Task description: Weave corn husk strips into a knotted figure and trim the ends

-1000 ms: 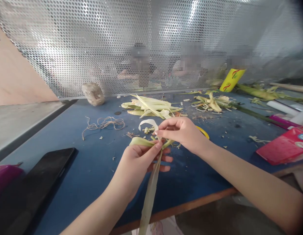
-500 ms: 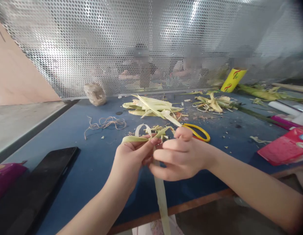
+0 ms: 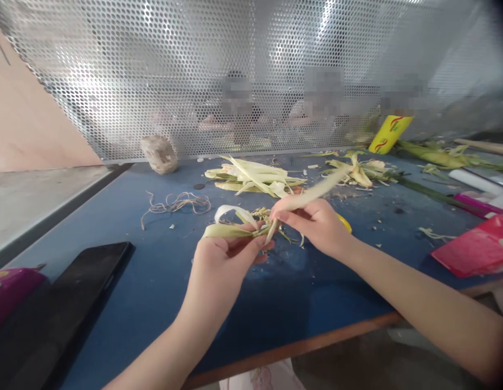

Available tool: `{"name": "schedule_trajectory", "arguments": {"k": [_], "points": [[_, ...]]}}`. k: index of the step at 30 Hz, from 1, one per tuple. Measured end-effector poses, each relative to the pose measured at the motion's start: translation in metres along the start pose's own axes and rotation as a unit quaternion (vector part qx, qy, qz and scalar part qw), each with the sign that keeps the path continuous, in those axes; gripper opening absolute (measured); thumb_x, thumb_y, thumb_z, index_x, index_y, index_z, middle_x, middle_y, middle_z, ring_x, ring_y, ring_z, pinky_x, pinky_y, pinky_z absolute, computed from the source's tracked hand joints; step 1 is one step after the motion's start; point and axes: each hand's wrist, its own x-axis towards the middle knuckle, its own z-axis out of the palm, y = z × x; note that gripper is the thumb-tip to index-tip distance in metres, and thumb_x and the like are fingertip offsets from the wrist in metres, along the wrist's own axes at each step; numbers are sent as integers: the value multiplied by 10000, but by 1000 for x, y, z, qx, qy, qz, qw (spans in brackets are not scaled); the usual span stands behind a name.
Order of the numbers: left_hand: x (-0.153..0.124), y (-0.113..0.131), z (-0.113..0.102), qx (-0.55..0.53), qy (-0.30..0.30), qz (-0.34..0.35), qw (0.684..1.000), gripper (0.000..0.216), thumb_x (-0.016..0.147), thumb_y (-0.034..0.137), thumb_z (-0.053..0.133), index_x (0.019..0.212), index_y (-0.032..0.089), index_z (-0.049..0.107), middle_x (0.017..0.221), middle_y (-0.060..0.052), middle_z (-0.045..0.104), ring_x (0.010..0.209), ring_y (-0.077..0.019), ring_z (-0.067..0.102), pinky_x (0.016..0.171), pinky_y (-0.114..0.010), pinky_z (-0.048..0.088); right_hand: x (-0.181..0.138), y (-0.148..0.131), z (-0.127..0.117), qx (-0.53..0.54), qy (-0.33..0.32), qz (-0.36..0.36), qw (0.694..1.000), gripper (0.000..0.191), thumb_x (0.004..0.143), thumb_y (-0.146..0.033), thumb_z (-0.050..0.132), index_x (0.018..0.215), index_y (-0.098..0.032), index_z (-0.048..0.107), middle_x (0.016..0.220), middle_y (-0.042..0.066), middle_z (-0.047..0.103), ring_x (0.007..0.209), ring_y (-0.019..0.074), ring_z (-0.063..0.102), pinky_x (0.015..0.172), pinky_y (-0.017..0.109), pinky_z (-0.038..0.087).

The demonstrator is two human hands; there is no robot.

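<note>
My left hand (image 3: 219, 271) pinches a bundle of pale green corn husk strips (image 3: 224, 231) between thumb and fingers, and one white strip loops up behind it. My right hand (image 3: 322, 225) is closed on a long pale husk strip (image 3: 322, 187). One end of that strip runs down to the bundle at the left fingertips, while the other points up to the right. Beyond both hands lies a pile of corn husks (image 3: 251, 176). A yellow scissor handle (image 3: 345, 223) shows partly behind my right hand; the rest is hidden.
On the blue table are a black phone (image 3: 92, 276), tangled string (image 3: 176, 203), a pink box (image 3: 475, 246), husk scraps (image 3: 359, 170) and a yellow tube (image 3: 392, 132). A block-like object (image 3: 159, 154) stands before the perforated metal screen (image 3: 125, 81), where people appear dimly.
The long strip hung down below my hands; now my right hand holds it up and to the right. My right hand has turned and lifted, while the left stays near its place.
</note>
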Motion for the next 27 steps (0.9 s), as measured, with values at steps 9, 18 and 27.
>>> {"name": "schedule_trajectory", "arguments": {"k": [9, 18, 27], "points": [[-4, 2, 5, 17, 42, 35, 998, 241, 578, 205, 738, 793, 113, 680, 734, -38, 728, 701, -191, 679, 589, -243, 580, 3, -9, 1, 8, -53, 152, 987, 198, 773, -345, 587, 670, -176, 593, 486, -32, 562, 353, 74, 500, 360, 193, 406], [-4, 6, 7, 7, 32, -14, 999, 198, 589, 157, 722, 774, 107, 672, 572, -14, 678, 532, -129, 645, 508, -190, 551, -2, -28, -47, 2, -246, 213, 946, 180, 856, -238, 450, 726, -156, 544, 535, -14, 591, 419, 82, 585, 354, 149, 404], [-6, 7, 8, 33, 10, -40, 999, 210, 587, 199, 722, 767, 110, 663, 552, 6, 663, 498, -106, 613, 496, -189, 540, -1, -24, -28, 2, -280, 68, 958, 168, 773, -211, 595, 935, -196, 554, 788, -6, 629, 653, 89, 593, 535, 178, 452]]}}
